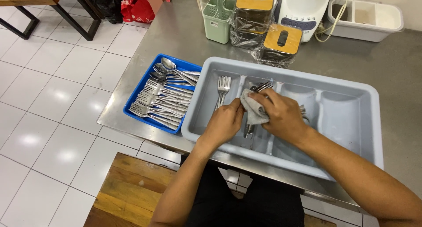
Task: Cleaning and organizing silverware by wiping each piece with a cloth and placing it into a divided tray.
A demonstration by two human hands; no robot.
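Gleaming steel table (176, 29); white tiles (57, 99).

Grey cutlery tray (351, 95): matt smooth plastic. Beside it, blue tray (134, 97): glossy plastic, holding polished metal forks and spoons (165, 97). Cloth (254, 109) inside grey tray: soft woven fabric. Table (176, 33) beneath: brushed steel. Floor tiles (52, 99): glossy ceramic.

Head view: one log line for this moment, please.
left hand: on cutlery piece | right hand: grey cloth wiping it | over: grey plastic divided tray | beside: blue tray with forks, spoons
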